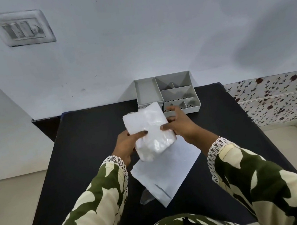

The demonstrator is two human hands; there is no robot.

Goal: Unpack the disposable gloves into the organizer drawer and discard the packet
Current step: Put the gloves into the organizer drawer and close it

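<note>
A white stack of folded disposable gloves (pixel 148 129) is held above the black table (pixel 84 148), tilted, its far end toward the organizer. My left hand (pixel 127 146) grips its near left side, thumb on top. My right hand (pixel 181 125) holds its right edge, thumb on top and fingers stretched behind. Under the stack a flat pale packet (pixel 166 173) lies on the table, with a torn clear strip at its near corner. The grey organizer (pixel 167 93) stands at the table's far edge against the wall, with several open compartments; its drawer front is hidden behind the gloves.
A light wall rises right behind the organizer, with a switch plate (pixel 21 28) high on the left. A floral-patterned surface (pixel 277 100) lies to the right of the table. Pale floor shows on both sides.
</note>
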